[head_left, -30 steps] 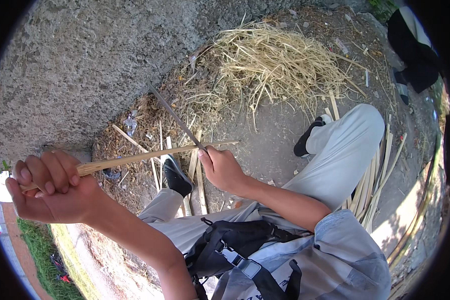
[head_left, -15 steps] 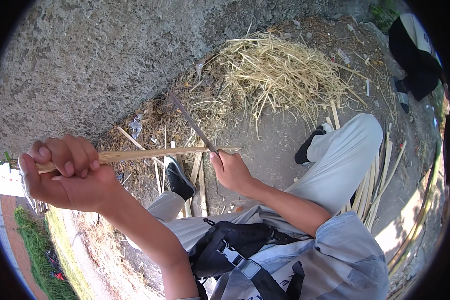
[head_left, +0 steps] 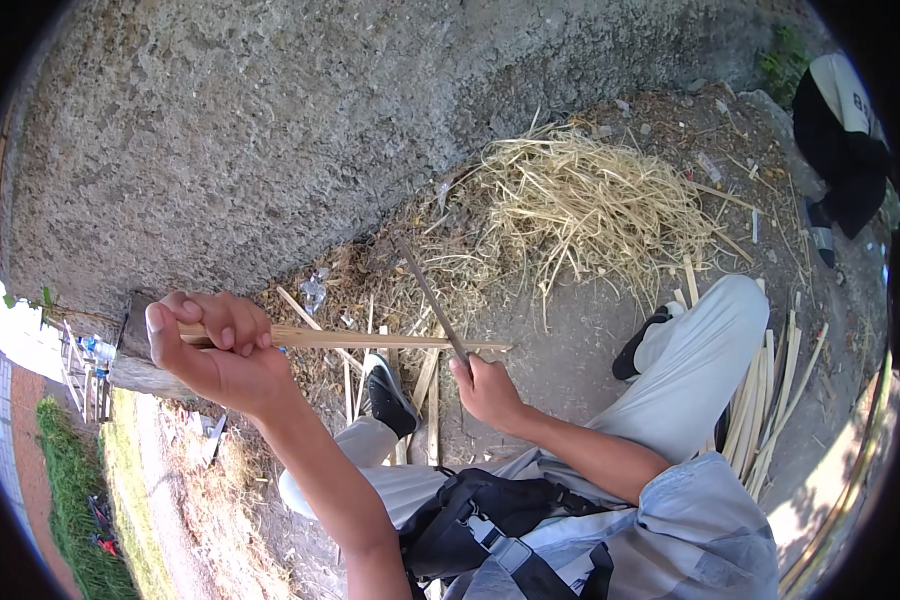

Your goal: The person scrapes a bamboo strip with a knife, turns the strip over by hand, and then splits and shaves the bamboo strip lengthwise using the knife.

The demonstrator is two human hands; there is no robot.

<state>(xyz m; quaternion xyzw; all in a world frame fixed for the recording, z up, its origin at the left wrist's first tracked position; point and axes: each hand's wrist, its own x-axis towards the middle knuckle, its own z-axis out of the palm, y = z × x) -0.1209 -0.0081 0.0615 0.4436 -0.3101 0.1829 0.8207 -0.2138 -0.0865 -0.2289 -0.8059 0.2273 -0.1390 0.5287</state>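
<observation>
A long, narrow strip of split bamboo (head_left: pixel 370 339) lies roughly level across the view. My left hand (head_left: pixel 225 355) is closed round its left end, palm partly upward. At the other side my right hand (head_left: pixel 490 393) grips a long-bladed knife (head_left: pixel 428 293) by its handle, which the fingers hide. The blade slants up and to the left from that hand. Its lower part crosses the strip near the strip's right end; whether the edge bites into it cannot be made out.
A rough concrete wall (head_left: pixel 270 140) rises ahead. Pale shavings (head_left: pixel 600 200) are heaped by its foot. Bamboo strips (head_left: pixel 755 410) lie beside my right leg, others (head_left: pixel 430 400) near my left shoe (head_left: pixel 388 398). Another person's leg (head_left: pixel 838 150) shows at upper right.
The view has shifted, so the whole scene sits lower and further right. My hands have come somewhat closer together along the strip, both keeping their holds.
</observation>
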